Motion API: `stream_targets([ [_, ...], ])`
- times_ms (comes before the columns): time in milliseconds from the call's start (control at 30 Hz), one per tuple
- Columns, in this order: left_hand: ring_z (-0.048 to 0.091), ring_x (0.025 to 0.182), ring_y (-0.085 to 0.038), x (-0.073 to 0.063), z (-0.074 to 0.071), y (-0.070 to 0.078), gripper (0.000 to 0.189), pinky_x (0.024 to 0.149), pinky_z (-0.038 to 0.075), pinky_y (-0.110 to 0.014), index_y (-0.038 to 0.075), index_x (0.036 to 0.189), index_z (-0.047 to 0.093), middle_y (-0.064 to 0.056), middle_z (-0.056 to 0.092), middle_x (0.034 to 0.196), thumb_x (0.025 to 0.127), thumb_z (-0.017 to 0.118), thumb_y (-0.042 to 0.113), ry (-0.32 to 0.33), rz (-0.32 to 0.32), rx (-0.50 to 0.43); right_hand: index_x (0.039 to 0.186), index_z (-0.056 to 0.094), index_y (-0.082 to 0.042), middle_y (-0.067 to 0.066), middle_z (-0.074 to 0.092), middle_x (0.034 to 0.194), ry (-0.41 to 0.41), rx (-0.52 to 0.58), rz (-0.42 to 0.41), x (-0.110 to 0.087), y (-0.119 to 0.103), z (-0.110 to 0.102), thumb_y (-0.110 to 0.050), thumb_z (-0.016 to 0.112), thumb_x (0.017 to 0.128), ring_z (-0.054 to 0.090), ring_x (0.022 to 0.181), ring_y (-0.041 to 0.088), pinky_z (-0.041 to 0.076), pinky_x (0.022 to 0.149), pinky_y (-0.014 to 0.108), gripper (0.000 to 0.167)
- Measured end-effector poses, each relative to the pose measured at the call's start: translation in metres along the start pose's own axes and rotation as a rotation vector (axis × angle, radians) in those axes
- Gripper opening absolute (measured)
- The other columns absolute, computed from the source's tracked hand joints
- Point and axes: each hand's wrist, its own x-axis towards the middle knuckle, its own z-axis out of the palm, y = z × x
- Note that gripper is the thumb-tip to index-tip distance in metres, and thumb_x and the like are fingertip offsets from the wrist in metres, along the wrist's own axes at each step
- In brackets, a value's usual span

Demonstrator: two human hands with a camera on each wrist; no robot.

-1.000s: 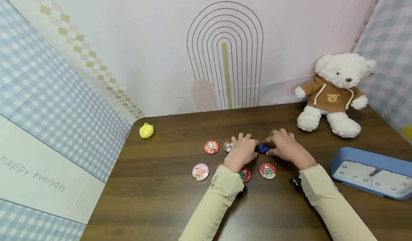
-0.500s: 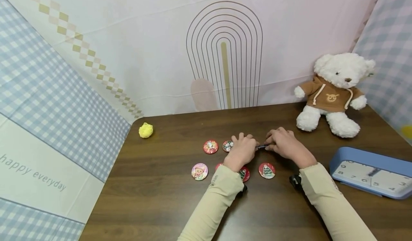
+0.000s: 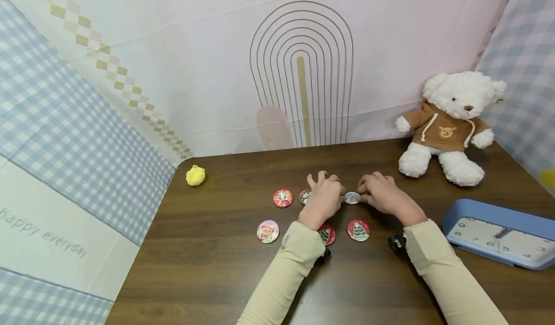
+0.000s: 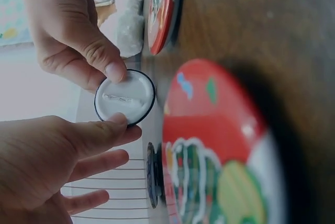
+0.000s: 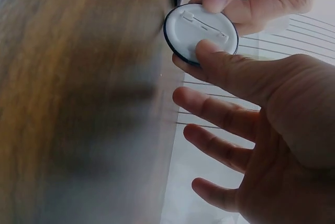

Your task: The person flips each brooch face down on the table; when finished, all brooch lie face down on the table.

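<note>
Between both hands is a round pin badge (image 3: 352,198), its silvery white back with the safety pin showing in both wrist views. My left hand (image 3: 322,197) pinches one edge with thumb and forefinger, the other fingers spread. On the opposite edge my right hand (image 3: 383,196) pinches it the same way. Below them on the table lie a badge with a Christmas tree (image 3: 358,230) and a second red tree badge (image 3: 327,235), partly covered by the left sleeve. A snowman badge (image 3: 304,196) is half hidden behind the left hand.
A red patterned badge (image 3: 283,198) and a pink badge (image 3: 268,231) lie to the left on the brown table (image 3: 208,267). Further off are a yellow puff (image 3: 195,175), a white teddy bear (image 3: 448,127) and a blue clock (image 3: 500,233).
The badge has been turned from its blue front, through edge-on, to show its pale back. Both hands keep hold of it; the left has shifted slightly to the left.
</note>
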Motion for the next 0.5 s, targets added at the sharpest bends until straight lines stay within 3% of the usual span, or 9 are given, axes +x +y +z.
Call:
stream_targets([
  [267,0.044,0.126,-0.032,0.0000,0.0024,0.0038,0.013,0.103,0.029,-0.065,0.028,0.096,0.080,0.004,0.065,0.120,0.096,0.069,0.036,-0.024,-0.050,0.001,0.089,0.078,-0.007,0.010,0.063,0.098,-0.011,0.009,0.038,0.0039,-0.0019,0.0052,-0.012,0.073,0.091,0.052,0.096,0.037,0.039,0.078,0.061,0.007],
  [500,0.045,0.124,-0.033,0.0023,0.0048,0.0051,0.015,0.101,0.030,-0.066,0.029,0.106,0.079,0.001,0.064,0.120,0.095,0.071,0.036,-0.007,-0.043,0.012,0.091,0.074,-0.001,0.012,0.061,0.095,-0.024,0.007,0.116,0.0053,-0.0065,0.0035,-0.013,0.072,0.090,0.051,0.097,0.040,0.038,0.079,0.061,0.012],
])
